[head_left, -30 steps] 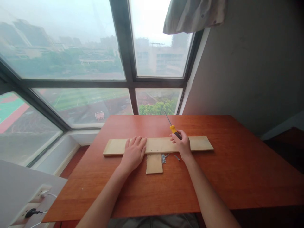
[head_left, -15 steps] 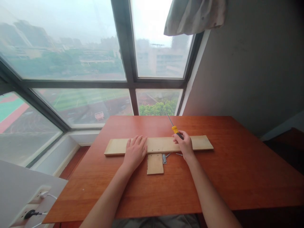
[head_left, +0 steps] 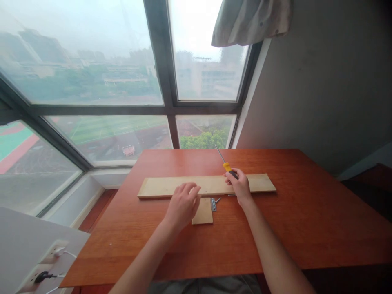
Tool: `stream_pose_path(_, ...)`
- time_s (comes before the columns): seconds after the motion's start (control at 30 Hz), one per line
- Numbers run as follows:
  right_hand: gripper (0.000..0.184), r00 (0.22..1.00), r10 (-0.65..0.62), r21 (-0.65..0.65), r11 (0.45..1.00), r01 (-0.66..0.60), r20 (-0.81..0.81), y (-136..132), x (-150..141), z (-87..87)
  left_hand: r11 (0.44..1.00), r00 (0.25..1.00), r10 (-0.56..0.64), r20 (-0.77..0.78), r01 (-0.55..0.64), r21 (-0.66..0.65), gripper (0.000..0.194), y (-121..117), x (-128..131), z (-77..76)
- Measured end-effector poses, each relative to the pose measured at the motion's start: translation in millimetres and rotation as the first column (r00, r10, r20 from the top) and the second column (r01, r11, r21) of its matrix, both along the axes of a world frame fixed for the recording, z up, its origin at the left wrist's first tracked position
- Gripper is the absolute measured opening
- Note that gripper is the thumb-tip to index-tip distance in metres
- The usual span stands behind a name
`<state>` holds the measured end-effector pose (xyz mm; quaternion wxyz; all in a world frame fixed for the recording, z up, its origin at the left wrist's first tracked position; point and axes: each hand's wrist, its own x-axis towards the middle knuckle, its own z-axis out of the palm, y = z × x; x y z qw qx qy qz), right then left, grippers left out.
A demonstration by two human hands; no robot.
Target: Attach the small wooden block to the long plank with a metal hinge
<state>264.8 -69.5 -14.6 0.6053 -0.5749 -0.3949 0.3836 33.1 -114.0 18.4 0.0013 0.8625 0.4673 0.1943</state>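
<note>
screwdriver point(head_left: 227, 166) gripped in the right hand point(head_left: 239, 185)!
handle over the long wooden board point(head_left: 212, 184) on the table point(head_left: 220, 251); left hand point(head_left: 184, 203), fingers relaxed and parted, over the small wooden board point(head_left: 204, 214), metal hardware point(head_left: 213, 205) just beside it.

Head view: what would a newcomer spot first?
Probably the yellow-and-black screwdriver, upright-slanted in the right hand above the pale long board. Next, the bright window beyond the reddish table. Then the left hand, partly covering the small wooden piece.
</note>
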Motion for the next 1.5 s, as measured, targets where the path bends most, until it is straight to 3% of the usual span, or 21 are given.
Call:
stream_pose_path(0.13, 0.033, 1.000, 0.006, -0.013, 1.000, -0.006, 0.004, 1.3, -0.2, -1.9, 0.995, 0.999, 0.004, -0.043, -0.009, -0.095, 0.030, -33.6, 15.5, -3.3)
stream_pose_path(0.27, 0.033, 1.000, 0.008, -0.025, 1.000, -0.007, 0.010, 0.6, -1.0, -1.7, 0.995, 0.996, 0.042, -0.076, -0.048, -0.082, 0.027, -41.7, 13.8, -12.3)
stream_pose_path(0.47, 0.032, 1.000, 0.005, -0.032, 0.999, -0.004, 0.012, 0.2, -2.0, -0.2, 0.992, 0.991, 0.105, -0.083, -0.111, -0.064, 0.025, -38.0, 2.3, -12.8)
stream_pose_path(0.7, 0.035, 1.000, -0.002, -0.053, 0.999, 0.003, 0.026, 1.4, -3.3, -0.3, 0.979, 0.992, -0.038, -0.117, 0.014, -0.204, 0.023, -23.1, 20.1, -2.1)
stream_pose_path(0.93, 0.036, 0.999, 0.010, -0.067, 0.998, -0.007, 0.042, 0.7, -3.8, 1.8, 0.943, 0.995, -0.070, -0.069, 0.043, -0.330, 0.019, -6.4, 30.1, -7.8)
stream_pose_path(1.13, 0.037, 0.998, 0.017, -0.078, 0.997, -0.013, 0.063, 1.2, -3.5, 0.1, 0.938, 0.996, -0.027, -0.090, -0.006, -0.347, 0.022, -6.2, 34.4, -8.9)
stream_pose_path(1.5, 0.037, 0.996, 0.027, -0.089, 0.996, -0.019, 0.090, 3.0, -2.8, -1.7, 0.932, 0.987, -0.059, -0.149, 0.001, -0.362, 0.022, 2.6, 37.4, -6.4)
